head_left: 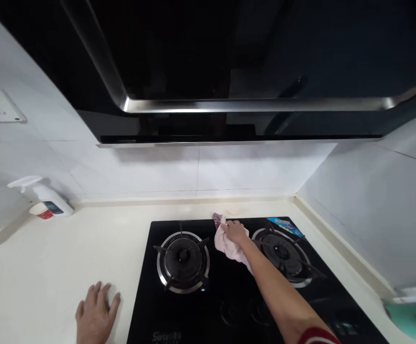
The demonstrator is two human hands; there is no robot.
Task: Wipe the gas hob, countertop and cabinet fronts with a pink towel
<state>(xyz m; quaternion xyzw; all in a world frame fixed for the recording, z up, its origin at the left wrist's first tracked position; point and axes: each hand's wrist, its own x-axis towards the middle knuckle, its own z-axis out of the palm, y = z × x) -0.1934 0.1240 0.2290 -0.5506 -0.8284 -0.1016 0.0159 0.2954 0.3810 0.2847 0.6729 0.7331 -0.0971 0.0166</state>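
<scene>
A black glass gas stove [193, 310] is set in the pale countertop, with a left burner [182, 258] and a right burner [282, 253]. My right hand [235, 232] reaches to the stove's back edge between the burners and presses on a pale pink cloth [231, 248]. One darker, patterned corner of the cloth sticks out past the fingers at the back. My left hand [96, 313] rests on the countertop [50, 267], left of the stove, fingers apart and holding nothing.
A dark range hood [251, 124] hangs low above the stove. At the back left stand a white spray bottle [52, 198] and a red and white cup [41, 210]. Something green [414, 317] lies at the right edge. A wall socket [0, 106] is at upper left.
</scene>
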